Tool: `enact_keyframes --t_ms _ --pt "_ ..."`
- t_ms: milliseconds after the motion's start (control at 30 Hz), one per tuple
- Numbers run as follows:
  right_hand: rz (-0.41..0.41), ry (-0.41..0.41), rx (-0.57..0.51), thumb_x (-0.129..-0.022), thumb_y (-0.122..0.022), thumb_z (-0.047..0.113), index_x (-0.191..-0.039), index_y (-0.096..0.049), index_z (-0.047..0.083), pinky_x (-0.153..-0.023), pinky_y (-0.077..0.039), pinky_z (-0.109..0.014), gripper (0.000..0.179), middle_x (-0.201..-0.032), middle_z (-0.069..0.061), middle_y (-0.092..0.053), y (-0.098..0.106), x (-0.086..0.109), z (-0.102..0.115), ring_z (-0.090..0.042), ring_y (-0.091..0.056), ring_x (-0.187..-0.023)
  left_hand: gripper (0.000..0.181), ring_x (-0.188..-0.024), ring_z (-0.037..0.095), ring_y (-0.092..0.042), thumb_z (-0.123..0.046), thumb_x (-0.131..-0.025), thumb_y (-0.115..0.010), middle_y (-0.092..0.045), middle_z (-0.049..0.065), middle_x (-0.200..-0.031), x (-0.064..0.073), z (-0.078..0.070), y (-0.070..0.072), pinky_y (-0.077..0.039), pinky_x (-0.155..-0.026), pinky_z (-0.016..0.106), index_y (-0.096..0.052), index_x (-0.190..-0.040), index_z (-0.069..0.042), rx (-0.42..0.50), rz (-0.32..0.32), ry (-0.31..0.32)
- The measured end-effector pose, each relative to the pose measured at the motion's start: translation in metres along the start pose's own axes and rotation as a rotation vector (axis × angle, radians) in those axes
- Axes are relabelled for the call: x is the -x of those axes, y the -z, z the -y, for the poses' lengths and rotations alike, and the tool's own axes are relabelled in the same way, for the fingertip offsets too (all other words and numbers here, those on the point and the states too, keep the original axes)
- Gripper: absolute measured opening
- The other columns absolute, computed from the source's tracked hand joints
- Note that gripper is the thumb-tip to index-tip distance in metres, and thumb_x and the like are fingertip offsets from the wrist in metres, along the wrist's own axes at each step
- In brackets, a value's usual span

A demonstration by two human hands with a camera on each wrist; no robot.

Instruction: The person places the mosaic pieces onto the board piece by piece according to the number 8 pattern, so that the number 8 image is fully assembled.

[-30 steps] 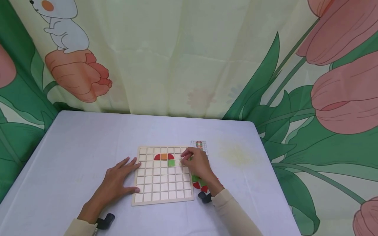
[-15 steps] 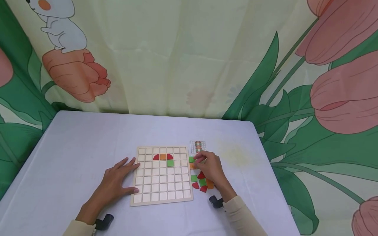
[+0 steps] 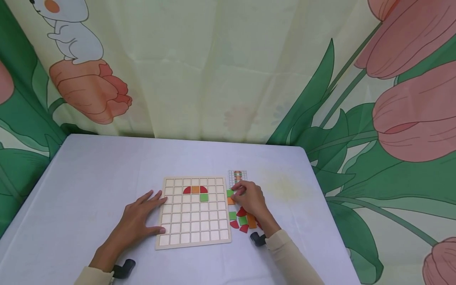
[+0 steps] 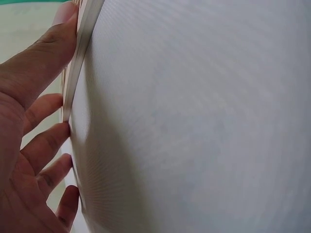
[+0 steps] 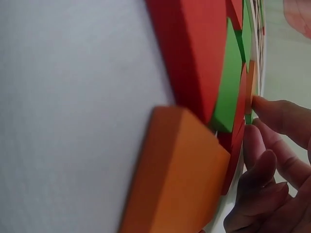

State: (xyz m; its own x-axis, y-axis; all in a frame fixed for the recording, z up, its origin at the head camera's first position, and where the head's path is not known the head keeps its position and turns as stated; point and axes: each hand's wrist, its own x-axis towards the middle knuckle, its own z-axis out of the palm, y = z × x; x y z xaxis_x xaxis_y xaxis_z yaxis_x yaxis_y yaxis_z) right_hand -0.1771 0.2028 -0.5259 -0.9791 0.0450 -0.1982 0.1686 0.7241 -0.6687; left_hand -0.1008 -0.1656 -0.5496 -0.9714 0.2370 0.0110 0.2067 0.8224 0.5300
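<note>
the pale wooden gridded square board point(image 3: 195, 216) lies flat on the white-clothed bench point(image 3: 142, 162), its left edge touched by the left hand point(image 3: 137, 213), fingers spread apart, probably to steady it. beyond its right edge the right hand point(image 3: 252, 198) has bent fingers at a smooth green square tile point(image 3: 229, 193), whether its grip is clamped i cannot tell.

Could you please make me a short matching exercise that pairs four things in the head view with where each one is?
1. left hand
2. orange square on the board
3. pattern card
4. right hand

A. beside the board's far right corner
B. at the loose pieces right of the board
C. against the board's left edge
D. between two red pieces

Pairs: 1-C, 2-D, 3-A, 4-B
</note>
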Motion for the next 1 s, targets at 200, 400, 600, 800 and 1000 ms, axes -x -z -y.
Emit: enact_keyframes --t_ms 200,400,600,800,1000 --pt "-0.001 -0.003 0.007 -0.088 -0.087 0.017 -0.108 -0.076 0.021 -0.055 -0.054 -0.027 0.023 -0.087 -0.002 -0.065 -0.002 -0.001 0.003 -0.019 -0.063 -0.073 0.1 -0.158 0.042 -0.034 -0.038 -0.066 -0.101 -0.048 0.011 -0.166 0.001 0.001 0.0 -0.037 -0.108 0.072 -0.058 -0.154 -0.02 0.005 -0.005 0.0" --pt "-0.003 0.005 -0.001 -0.088 -0.087 0.015 -0.103 -0.073 0.021 -0.055 -0.055 -0.026 0.022 -0.088 -0.002 -0.065 -0.004 0.001 0.004 -0.019 -0.063 -0.076 0.1 -0.158 0.042 -0.033 -0.038 -0.066 -0.101 -0.047 0.011 -0.167 0.002 0.002 -0.001 -0.036 -0.109 0.072 -0.057 -0.154 -0.021 0.01 0.001 0.008" --pt "-0.027 0.047 -0.022 -0.087 -0.087 0.012 -0.099 -0.07 0.021 -0.056 -0.055 -0.027 0.023 -0.092 -0.001 -0.067 -0.006 0.003 0.004 -0.019 -0.062 -0.076 0.101 -0.159 0.042 -0.032 -0.039 -0.066 -0.101 -0.047 0.01 -0.167 0.003 0.002 -0.002 -0.034 -0.11 0.072 -0.057 -0.155 -0.022 0.017 0.008 0.02" --pt "-0.069 0.095 -0.081 -0.089 -0.087 0.017 -0.099 -0.074 0.022 -0.056 -0.053 -0.027 0.017 -0.092 0.002 -0.069 -0.005 0.006 0.005 -0.019 -0.06 -0.078 0.101 -0.159 0.042 -0.031 -0.039 -0.065 -0.101 -0.046 0.01 -0.167 0.001 0.001 -0.002 -0.034 -0.111 0.071 -0.057 -0.155 -0.022 0.017 0.004 0.021" --pt "-0.085 0.152 -0.125 -0.089 -0.088 0.018 -0.098 -0.077 0.023 -0.054 -0.048 -0.025 0.015 -0.089 0.003 -0.07 -0.009 0.009 0.013 -0.02 -0.057 -0.072 0.101 -0.159 0.041 -0.032 -0.039 -0.065 -0.101 -0.047 0.01 -0.167 0.0 0.0 -0.001 -0.034 -0.11 0.07 -0.057 -0.155 -0.022 0.021 0.004 0.014"
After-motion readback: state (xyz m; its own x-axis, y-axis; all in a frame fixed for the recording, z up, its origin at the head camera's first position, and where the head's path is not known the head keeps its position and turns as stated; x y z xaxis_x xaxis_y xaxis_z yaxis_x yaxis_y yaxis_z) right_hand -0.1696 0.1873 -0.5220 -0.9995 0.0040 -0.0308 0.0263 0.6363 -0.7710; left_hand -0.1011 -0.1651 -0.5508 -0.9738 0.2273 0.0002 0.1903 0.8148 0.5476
